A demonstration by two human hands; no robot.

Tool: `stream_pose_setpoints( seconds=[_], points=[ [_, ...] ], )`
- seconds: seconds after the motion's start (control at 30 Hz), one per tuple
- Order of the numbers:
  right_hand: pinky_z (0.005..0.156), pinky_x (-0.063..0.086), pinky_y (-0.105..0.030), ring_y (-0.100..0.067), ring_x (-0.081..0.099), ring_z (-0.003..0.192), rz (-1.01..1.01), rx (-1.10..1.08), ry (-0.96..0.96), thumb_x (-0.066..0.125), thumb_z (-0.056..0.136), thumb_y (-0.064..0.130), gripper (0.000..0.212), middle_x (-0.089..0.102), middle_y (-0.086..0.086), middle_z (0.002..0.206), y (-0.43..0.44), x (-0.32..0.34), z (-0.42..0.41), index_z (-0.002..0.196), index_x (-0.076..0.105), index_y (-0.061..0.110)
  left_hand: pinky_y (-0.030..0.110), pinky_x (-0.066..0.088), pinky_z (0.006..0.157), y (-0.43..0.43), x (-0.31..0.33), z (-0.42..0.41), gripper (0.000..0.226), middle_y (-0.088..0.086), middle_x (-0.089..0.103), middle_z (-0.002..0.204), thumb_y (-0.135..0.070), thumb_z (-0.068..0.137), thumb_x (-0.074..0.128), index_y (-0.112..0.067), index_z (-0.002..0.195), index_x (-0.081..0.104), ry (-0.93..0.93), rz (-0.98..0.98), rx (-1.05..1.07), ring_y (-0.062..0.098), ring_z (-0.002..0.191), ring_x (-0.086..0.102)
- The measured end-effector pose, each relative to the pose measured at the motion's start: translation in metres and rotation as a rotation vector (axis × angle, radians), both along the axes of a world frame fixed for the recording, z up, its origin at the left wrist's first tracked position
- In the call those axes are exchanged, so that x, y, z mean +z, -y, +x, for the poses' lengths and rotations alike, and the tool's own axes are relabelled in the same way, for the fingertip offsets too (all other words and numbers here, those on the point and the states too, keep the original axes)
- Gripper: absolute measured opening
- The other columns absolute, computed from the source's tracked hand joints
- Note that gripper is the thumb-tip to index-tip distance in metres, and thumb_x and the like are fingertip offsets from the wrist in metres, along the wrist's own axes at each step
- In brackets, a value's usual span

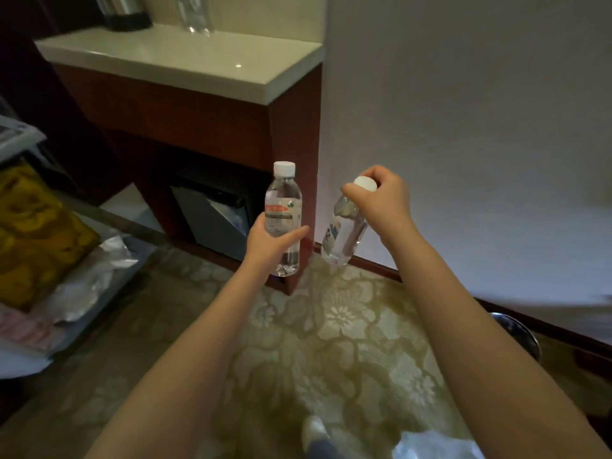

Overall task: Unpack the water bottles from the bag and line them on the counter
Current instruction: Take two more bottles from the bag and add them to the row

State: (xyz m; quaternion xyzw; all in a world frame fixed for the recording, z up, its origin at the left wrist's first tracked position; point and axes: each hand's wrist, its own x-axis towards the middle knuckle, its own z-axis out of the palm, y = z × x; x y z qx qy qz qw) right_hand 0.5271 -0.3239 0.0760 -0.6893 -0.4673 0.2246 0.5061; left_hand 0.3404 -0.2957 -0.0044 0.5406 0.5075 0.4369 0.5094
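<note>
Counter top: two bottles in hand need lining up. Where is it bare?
The pale stone counter top is bare along its front edge and right end by the white wall. The back is taken: a metal kettle at left, a clear plastic bottle beside it.

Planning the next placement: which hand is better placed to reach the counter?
Probably left: the left hand holds the upright water bottle by its body, nearer the counter; the right hand dangles the tilted bottle by its cap.

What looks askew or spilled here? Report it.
Only the tilted bottle: the right hand pinches its cap, so it hangs slanted, while the left hand grips the upright bottle. No spill shows.
</note>
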Motion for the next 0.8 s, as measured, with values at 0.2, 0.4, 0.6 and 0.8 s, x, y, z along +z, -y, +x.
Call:
stream_pose_setpoints(
  seconds=[0.2,0.4,0.6,0.8],
  points=[
    [0.054,0.045,-0.031,-0.009,0.051,0.057,0.113,0.104,-0.030,0.066,0.059,0.038,0.021,0.050,0.013,0.053,-0.113,0.014,-0.073,0.055,0.048,0.027,0.013,0.049,0.068,-0.095,0.023,-0.066,0.049,-0.012,0.067,0.102,-0.037,0.064,0.083,-0.036,0.105,0.056,-0.044,0.067,0.046,-0.001,0.091,0.065],
    [0.058,0.049,-0.033,-0.007,0.052,0.060,0.204,0.181,-0.068,0.070,0.065,0.035,0.023,0.051,0.015,0.056,-0.211,0.045,-0.153,0.057,0.050,0.029,0.003,0.046,0.060,-0.179,0.050,-0.145,0.044,-0.014,0.065,0.101,-0.035,0.066,0.081,-0.042,0.099,0.053,-0.058,0.116,0.074,-0.012,0.085,0.062],
    [0.052,0.043,-0.028,-0.005,0.046,0.053,0.296,0.143,-0.121,0.067,0.062,0.037,0.024,0.047,0.015,0.050,-0.301,0.070,-0.228,0.054,0.048,0.025,0.008,0.049,0.063,-0.282,0.068,-0.219,0.037,-0.009,0.069,0.097,-0.033,0.069,0.080,-0.034,0.101,0.059,0.038,0.196,0.023,-0.003,0.088,0.066],
    [0.045,0.036,-0.015,0.001,0.042,0.040,0.397,0.055,-0.217,0.067,0.066,0.028,0.027,0.045,0.016,0.040,-0.383,0.120,-0.284,0.050,0.046,0.023,0.014,0.053,0.065,-0.390,0.116,-0.274,0.028,-0.007,0.070,0.092,-0.029,0.072,0.077,-0.030,0.096,0.061,0.084,0.281,-0.118,0.003,0.084,0.068]
  ],
)
